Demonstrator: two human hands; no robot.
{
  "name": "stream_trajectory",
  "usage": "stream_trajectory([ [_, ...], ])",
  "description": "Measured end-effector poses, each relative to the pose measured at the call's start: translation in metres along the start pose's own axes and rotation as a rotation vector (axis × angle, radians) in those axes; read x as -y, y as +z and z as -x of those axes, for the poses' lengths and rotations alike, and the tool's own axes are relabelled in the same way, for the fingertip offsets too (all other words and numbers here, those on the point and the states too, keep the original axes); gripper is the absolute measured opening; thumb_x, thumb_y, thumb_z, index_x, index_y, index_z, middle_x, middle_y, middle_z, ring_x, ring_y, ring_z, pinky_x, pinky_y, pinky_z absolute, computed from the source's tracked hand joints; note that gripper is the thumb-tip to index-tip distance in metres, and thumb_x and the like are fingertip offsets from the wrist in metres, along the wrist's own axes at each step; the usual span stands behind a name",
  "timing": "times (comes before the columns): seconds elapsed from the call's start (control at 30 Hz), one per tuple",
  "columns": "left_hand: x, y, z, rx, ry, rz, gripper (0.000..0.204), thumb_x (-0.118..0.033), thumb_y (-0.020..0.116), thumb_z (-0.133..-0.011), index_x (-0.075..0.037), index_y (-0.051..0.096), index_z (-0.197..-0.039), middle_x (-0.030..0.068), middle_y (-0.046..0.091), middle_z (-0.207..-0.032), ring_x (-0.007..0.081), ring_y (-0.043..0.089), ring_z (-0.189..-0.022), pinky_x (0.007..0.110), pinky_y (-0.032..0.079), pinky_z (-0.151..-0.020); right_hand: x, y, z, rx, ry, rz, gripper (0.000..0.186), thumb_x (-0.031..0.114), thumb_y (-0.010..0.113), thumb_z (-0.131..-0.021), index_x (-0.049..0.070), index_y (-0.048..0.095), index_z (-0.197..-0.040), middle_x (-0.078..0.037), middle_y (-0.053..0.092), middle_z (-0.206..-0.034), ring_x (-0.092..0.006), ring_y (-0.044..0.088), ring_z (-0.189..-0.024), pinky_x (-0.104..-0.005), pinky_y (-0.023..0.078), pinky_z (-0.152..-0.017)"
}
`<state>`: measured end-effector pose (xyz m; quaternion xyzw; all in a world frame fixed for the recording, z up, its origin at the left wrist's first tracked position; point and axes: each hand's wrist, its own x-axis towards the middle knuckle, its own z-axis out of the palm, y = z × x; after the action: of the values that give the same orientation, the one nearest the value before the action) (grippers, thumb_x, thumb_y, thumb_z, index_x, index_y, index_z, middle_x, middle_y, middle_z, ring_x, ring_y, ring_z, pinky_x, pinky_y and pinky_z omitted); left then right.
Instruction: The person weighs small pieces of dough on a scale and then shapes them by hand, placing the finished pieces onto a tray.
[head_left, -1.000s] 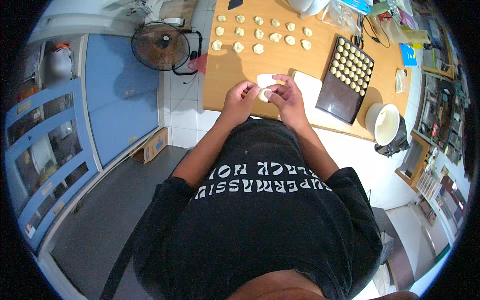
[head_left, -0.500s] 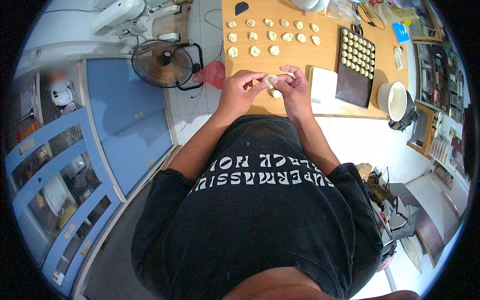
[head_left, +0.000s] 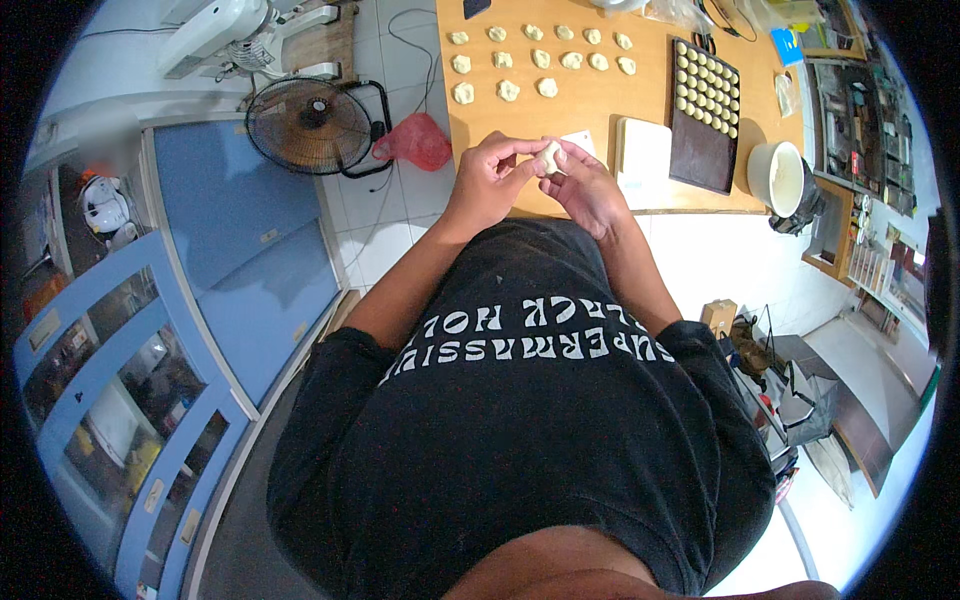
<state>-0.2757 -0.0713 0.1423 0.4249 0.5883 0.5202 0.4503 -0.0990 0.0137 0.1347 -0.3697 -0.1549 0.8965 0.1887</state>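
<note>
My left hand [head_left: 485,185] and my right hand [head_left: 586,190] meet over the near edge of a wooden table [head_left: 490,120], both pinching a pale piece of dough [head_left: 550,157] between thumbs and fingers. A small white object [head_left: 580,137] lies behind them, partly hidden. Rows of lumpy dough pieces [head_left: 508,89] cover the table beyond. Right of my hands sit a white flat rectangular device [head_left: 644,147] and a dark tray [head_left: 700,160], its far half filled with small round dough balls [head_left: 705,85].
A white bowl [head_left: 775,178] stands at the table's right corner beside a black bag [head_left: 808,205]. Left of the table are a floor fan [head_left: 312,122], a red plastic bag [head_left: 420,140], a cable and blue cabinet doors [head_left: 240,210]. Clear bags and a blue packet [head_left: 787,46] lie at the back right.
Over the last second the view has shifted and both hands have risen slightly. My right hand has turned, its fingers now curled lower around the dough, which has changed orientation.
</note>
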Motion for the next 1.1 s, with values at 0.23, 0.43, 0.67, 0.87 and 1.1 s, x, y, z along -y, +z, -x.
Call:
stream_trajectory([
  [0.23,-0.003,0.022,-0.015,-0.057,-0.235,0.627,0.062,-0.009,0.071,-0.096,-0.005,0.037,-0.148,0.0099,0.070,-0.100,0.0089,0.063,-0.089,0.024,0.046,-0.068,0.009,-0.014,-0.003,-0.048,-0.397,0.590,0.034,0.013,0.069,-0.097,0.007,0.066,-0.131,-0.004,0.054,-0.127,-0.0127,0.057,-0.104,-0.0290,0.048,-0.088],
  [0.43,0.034,0.055,-0.031,-0.171,-0.453,0.398,0.074,-0.009,0.074,-0.093,-0.006,0.026,-0.149,0.0161,0.069,-0.103,0.0179,0.067,-0.098,0.030,0.053,-0.085,0.032,-0.046,-0.021,-0.344,-0.369,0.636,0.019,0.013,0.070,-0.097,-0.003,0.068,-0.108,-0.007,0.071,-0.097,-0.0139,0.067,-0.086,-0.0293,0.055,-0.077],
  [0.67,0.086,0.031,-0.002,-0.406,-0.529,0.114,0.073,-0.020,0.074,-0.093,-0.005,0.031,-0.149,0.0178,0.056,-0.126,0.0201,0.063,-0.104,0.034,0.054,-0.086,0.070,-0.135,-0.125,-0.627,-0.459,1.211,0.023,0.019,0.079,-0.088,-0.002,0.071,-0.094,-0.015,0.075,-0.087,-0.0213,0.071,-0.080,-0.0364,0.055,-0.074],
  [0.87,0.066,0.030,0.033,-0.707,-0.429,-0.336,0.060,-0.010,0.072,-0.091,-0.002,0.044,-0.145,0.0112,0.050,-0.137,0.0177,0.061,-0.102,0.031,0.054,-0.083,0.067,-0.182,-0.192,-0.366,-1.064,1.624,0.017,0.006,0.065,-0.085,0.002,0.070,-0.101,-0.015,0.068,-0.104,-0.0332,0.064,-0.095,-0.0445,0.054,-0.082],
  [1.1,0.060,0.025,0.031,-0.671,-0.405,-0.358,0.059,-0.015,0.071,-0.093,-0.006,0.044,-0.146,0.0112,0.044,-0.143,0.0180,0.056,-0.109,0.030,0.051,-0.079,0.057,-0.150,-0.149,-0.408,-0.646,2.305,0.046,0.033,0.053,-0.101,0.014,0.055,-0.143,-0.005,0.053,-0.151,-0.0294,0.047,-0.136,-0.0536,0.044,-0.107],
])
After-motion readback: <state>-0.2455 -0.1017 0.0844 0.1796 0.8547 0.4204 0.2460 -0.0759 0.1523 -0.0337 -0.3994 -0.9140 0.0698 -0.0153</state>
